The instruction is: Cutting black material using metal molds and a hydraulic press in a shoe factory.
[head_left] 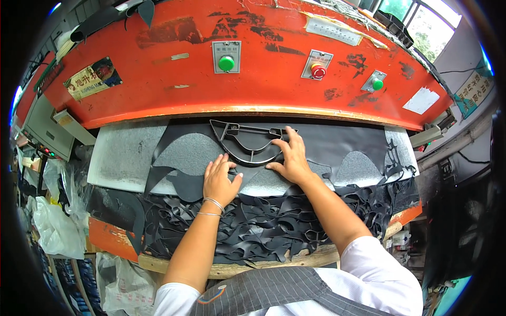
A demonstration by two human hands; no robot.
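A curved metal cutting die [252, 156] with cross-braces lies on a black leather-like sheet [337, 138] on the press's pale bed. My right hand [293, 158] grips the die's right end, its fingers at the frame and its thumb apart below the curve. Spread beside the die's lower left edge, my left hand [220, 181] lies on the sheet with fingertips close to the metal. It holds nothing. Curved cut-outs in the sheet, such as the one at the left, show the grey surface [191, 154] beneath. A wrist ring circles my left arm.
The orange press head [179, 73] spans the far side, with green buttons [226, 63] and a red button [318, 71]. Tangled black offcuts [253, 226] fill the near side, behind a wooden rail [232, 270]. Plastic bags [55, 226] hang at left.
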